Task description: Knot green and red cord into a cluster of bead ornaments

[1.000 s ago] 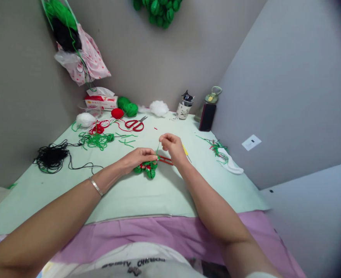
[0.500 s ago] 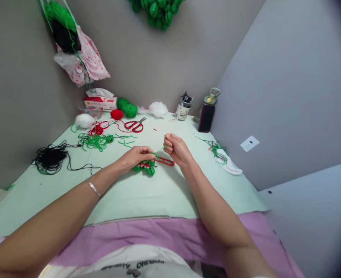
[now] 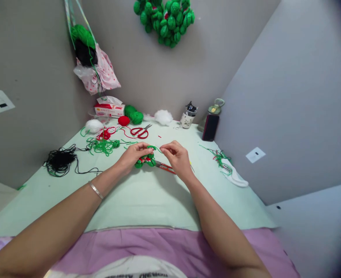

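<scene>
My left hand (image 3: 134,157) is closed on a small green crocheted piece (image 3: 150,160) with red parts and dark lines, pinched at its upper edge between thumb and fingers. My right hand (image 3: 176,157) is closed in a pinch just to the right of it. From the piece, a strand of green yarn (image 3: 157,148) runs to these fingertips; whether they also hold a needle I cannot make out. Below and between the hands, orange-handled thread snips (image 3: 166,167) lie on the pale green tabletop (image 3: 130,204), partly behind my right hand.
Red-handled scissors (image 3: 139,133), a red yarn ball (image 3: 123,121), green yarn (image 3: 133,115) and white stuffing (image 3: 163,117) lie at the back. Tangled black yarn (image 3: 60,160) is at left. A phone (image 3: 210,127) leans against a bottle (image 3: 217,106). Yarn scraps (image 3: 221,160) lie at right.
My right hand has come down and closer to the piece in my left hand, and its fingers have turned towards it. The whole view has shifted, showing more of the wall.
</scene>
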Motion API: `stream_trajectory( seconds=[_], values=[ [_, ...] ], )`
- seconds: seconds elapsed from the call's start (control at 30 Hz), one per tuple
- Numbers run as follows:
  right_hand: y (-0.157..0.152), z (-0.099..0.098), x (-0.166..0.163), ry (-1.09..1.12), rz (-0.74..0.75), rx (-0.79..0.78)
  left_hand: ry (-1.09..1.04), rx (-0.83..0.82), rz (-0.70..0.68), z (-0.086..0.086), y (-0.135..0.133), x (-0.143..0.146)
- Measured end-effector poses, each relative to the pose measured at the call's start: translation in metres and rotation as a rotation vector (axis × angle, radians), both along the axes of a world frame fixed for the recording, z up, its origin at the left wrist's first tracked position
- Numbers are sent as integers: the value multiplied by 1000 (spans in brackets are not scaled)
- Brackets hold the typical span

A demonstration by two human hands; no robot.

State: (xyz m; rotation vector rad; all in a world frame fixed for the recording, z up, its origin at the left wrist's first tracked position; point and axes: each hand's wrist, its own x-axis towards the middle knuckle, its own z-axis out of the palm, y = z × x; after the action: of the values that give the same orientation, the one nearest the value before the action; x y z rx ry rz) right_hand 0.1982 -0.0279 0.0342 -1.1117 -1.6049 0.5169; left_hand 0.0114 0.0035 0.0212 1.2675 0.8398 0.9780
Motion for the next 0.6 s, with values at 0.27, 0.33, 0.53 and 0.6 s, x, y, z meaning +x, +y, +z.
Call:
stream_trajectory(
  seconds=[0.27,0.33,0.53,0.6],
  values=[
    [-3,-3,-3,-201,0,-8,-16,23,6,0,1,-1],
    [-3,-4,-3,-202,-4,-11,-23,30,5,0,1,-1],
    [-3,-6,-4,-179,-4,-12,-11,19,-10,1,-1,0],
    [-2,-7,-4,-165,12,-16,-11,12,-29,2,-1,0]
  ],
)
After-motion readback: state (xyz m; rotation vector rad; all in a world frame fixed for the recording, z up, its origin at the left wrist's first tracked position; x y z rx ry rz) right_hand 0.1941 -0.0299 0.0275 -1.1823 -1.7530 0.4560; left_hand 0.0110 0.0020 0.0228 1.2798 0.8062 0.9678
